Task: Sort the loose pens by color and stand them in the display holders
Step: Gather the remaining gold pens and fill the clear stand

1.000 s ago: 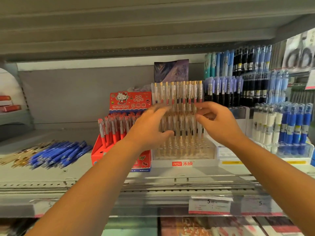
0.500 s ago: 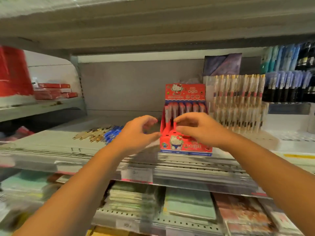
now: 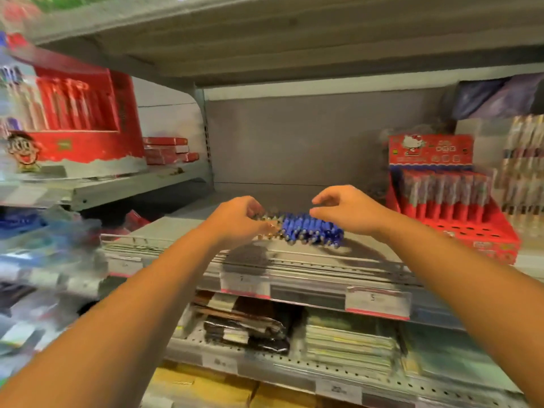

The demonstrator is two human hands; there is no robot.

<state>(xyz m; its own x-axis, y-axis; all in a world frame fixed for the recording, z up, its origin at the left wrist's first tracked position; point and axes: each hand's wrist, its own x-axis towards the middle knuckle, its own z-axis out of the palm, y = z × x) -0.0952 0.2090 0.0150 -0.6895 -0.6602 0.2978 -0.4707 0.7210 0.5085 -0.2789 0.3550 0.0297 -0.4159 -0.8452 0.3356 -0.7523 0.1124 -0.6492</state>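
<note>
A pile of loose blue pens lies on the grey shelf, with a few gold pens at its left end. My left hand is at the gold pens, its loosely curled fingertips touching them. My right hand hovers just above the right half of the blue pile, fingers loosely curled and holding nothing. The red Hello Kitty display holder with red pens stands to the right. A clear holder of gold-tipped pens is at the far right, blurred.
A red display box and flat red boxes sit on the neighbouring shelf at left. Price tags line the shelf's front rail. Notebooks and packets lie on the shelf below.
The view has swung left. Both hands have moved from in front of the red holder to the loose pen pile, which now sits between them.
</note>
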